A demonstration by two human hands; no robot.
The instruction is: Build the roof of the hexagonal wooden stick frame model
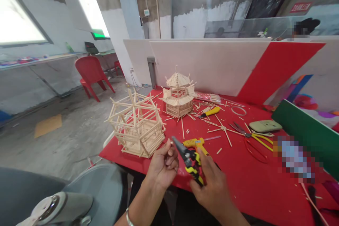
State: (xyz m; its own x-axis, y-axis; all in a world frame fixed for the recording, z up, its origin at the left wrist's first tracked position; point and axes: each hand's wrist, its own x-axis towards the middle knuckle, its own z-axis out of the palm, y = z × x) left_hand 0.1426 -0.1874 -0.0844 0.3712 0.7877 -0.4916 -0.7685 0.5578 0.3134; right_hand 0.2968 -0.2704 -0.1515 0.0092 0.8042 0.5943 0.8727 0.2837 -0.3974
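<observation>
My right hand (212, 180) grips yellow-and-black pruning shears (189, 160), their dark blades pointing up and left. Close to the blade tips, my left hand (165, 162) is closed in a pinch; what sits between thumb and finger is too small to make out, though a pale tip shows. Left of my hands stands an open hexagonal frame (136, 127) built of thin wooden sticks. A finished-looking stick pavilion (178, 95) with a pointed roof stands farther back. Just beyond the shears lies a yellow glue gun (196, 143) with a glue stick in its rear.
On the red table (233, 180) lie a yellow utility knife (210, 112), a star of joined sticks (224, 128), pliers with yellow and red handles (249, 135), a tape ring (238, 110) and a greenish case (265, 125). Bundled sticks (208, 97) rest near the white partition (206, 63).
</observation>
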